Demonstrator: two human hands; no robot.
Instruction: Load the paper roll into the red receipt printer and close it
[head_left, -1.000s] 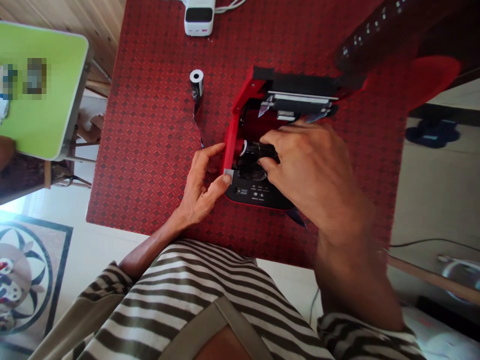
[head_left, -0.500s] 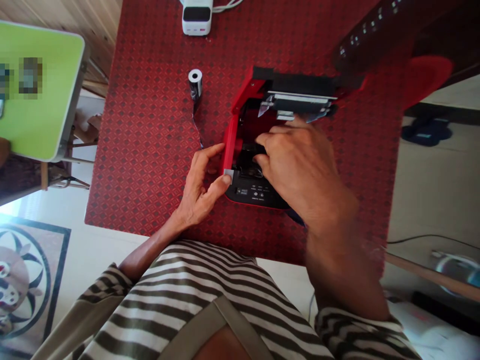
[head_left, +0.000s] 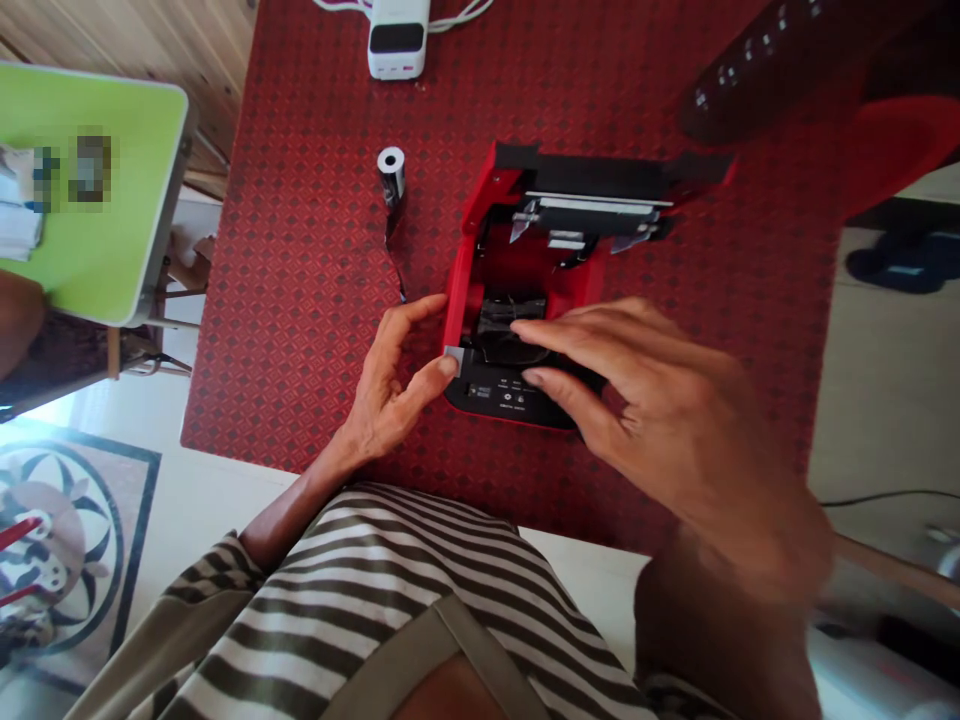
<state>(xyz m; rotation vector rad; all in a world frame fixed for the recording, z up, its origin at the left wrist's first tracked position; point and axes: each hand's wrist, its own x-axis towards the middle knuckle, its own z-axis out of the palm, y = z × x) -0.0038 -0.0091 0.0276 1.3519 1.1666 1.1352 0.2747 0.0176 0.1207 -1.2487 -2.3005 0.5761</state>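
Note:
A red thermal printer point(head_left: 459, 290) stands open on the cloth, its black lid point(head_left: 592, 175) folded back to the far side. A dark roll point(head_left: 506, 315) lies in its compartment, and my right hand point(head_left: 637, 390) is spread over it, fingertips touching the roll. My left hand point(head_left: 386, 385) wraps the printer's near left corner, with the thumb on a small grey tab point(head_left: 452, 358). Left of the printer stands a small paper roll point(head_left: 391, 175), a thin dark strip point(head_left: 391, 240) trailing from it toward my left hand.
A white boxy device point(head_left: 396, 35) with cables sits at the cloth's far edge. The red patterned tablecloth point(head_left: 300, 300) ends near my striped shirt point(head_left: 375, 600). A lime-green table point(head_left: 97, 190) stands at the left; a dark ridged bar point(head_left: 772, 70) lies upper right.
My right hand has drawn back toward me and flattened, fingers spreading over the roll. The roll now sits lower in the compartment. My left hand stays at the corner.

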